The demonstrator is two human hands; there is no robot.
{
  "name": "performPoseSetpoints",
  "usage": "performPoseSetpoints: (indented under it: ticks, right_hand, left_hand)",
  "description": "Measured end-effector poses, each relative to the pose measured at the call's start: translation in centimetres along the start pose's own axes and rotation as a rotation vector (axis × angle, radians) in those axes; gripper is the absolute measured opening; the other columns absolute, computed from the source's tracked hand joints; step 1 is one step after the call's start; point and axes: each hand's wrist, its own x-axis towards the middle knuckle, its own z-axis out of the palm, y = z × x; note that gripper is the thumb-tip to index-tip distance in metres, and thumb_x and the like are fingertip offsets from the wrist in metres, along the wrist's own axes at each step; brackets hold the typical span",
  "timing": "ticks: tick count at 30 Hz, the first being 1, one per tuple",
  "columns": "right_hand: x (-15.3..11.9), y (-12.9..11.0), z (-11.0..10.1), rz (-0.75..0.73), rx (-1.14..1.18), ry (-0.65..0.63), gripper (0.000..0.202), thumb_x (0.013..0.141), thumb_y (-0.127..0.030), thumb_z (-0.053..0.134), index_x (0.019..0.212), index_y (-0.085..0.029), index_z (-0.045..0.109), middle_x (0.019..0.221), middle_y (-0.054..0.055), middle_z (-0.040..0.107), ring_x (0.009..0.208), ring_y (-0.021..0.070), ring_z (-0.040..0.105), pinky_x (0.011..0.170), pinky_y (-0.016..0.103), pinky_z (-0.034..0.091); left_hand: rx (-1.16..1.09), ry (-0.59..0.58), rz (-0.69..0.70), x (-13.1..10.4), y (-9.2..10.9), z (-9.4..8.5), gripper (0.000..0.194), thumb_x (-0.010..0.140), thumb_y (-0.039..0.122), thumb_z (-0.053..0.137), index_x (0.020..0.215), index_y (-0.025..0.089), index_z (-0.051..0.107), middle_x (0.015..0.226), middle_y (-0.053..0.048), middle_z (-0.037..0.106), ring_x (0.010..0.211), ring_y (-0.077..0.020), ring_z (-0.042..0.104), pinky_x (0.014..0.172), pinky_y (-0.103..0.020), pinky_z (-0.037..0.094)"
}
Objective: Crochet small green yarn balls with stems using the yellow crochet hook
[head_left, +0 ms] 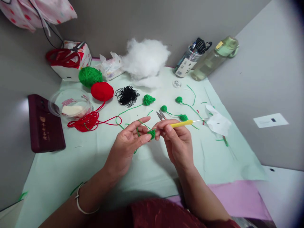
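Observation:
Between thumb and fingers, my left hand (129, 142) pinches a small green crochet piece (151, 134), and green yarn (143, 123) loops over its raised index finger. My right hand (179, 139) grips a crochet hook (181, 123) by its yellow handle. The hook's thin metal tip reaches the green piece, where fingertips of both hands meet. From the left hand, the strand runs back toward a green crocheted lump (148, 99). Just beyond the right hand lie small scissors (161, 115), their handles hidden by the fingers. Small green crocheted balls (163, 108) with yarn tails rest nearby.
Red yarn (102, 91), green yarn (90, 77), a black yarn tangle (127, 96) and white stuffing (147, 58) lie toward the back. At left are a plastic tub (71, 104) and a dark red phone-like case (46, 125). A bottle (215, 58), pen holder (186, 63) and white paper (217, 122) occupy the right.

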Motion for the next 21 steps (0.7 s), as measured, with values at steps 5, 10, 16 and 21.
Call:
performPoseSetpoints:
  ticks: [5, 10, 16, 21]
  right_hand:
    - [-0.1, -0.2, -0.1, -0.017, 0.022, -0.01, 0.02, 0.102, -0.038, 0.068, 0.091, -0.022, 0.075, 0.086, 0.003, 0.076, 0.069, 0.0154, 0.068, 0.068, 0.033, 0.061]
    - [-0.8, -0.5, 0.0, -0.171, -0.167, -0.022, 0.019, 0.106, -0.03, 0.06, 0.099, -0.026, 0.077, 0.094, 0.004, 0.077, 0.075, 0.0175, 0.071, 0.071, 0.035, 0.06]
    - [-1.5, -0.4, 0.0, -0.497, -0.569, -0.117, 0.026, 0.105, -0.016, 0.055, 0.116, -0.029, 0.074, 0.098, 0.005, 0.079, 0.09, 0.0226, 0.075, 0.079, 0.041, 0.062]
    - [-2.0, 0.6, -0.2, -0.703, -0.894, -0.088, 0.039, 0.097, -0.009, 0.067, 0.125, -0.036, 0.076, 0.107, 0.005, 0.077, 0.095, 0.022, 0.073, 0.077, 0.037, 0.061]
  left_hand:
    - [0.015, 0.009, -0.022, -0.2, 0.3, 0.0, 0.037, 0.083, 0.025, 0.086, 0.119, 0.026, 0.082, 0.088, 0.0, 0.068, 0.084, -0.0136, 0.061, 0.084, -0.026, 0.05]
    - [0.066, 0.03, 0.029, -0.2, 0.2, -0.2, 0.037, 0.085, 0.025, 0.085, 0.121, 0.03, 0.082, 0.09, 0.001, 0.066, 0.087, -0.0126, 0.059, 0.085, -0.024, 0.048]
    - [0.291, 0.121, 0.16, -0.4, 0.0, -0.1, 0.04, 0.085, 0.022, 0.085, 0.123, 0.033, 0.081, 0.089, 0.003, 0.067, 0.087, -0.0128, 0.058, 0.084, -0.022, 0.046]
    - [0.061, 0.044, 0.008, -0.5, -0.1, 0.2, 0.057, 0.079, 0.024, 0.09, 0.133, 0.029, 0.074, 0.082, 0.004, 0.061, 0.072, -0.0095, 0.051, 0.072, -0.021, 0.046]
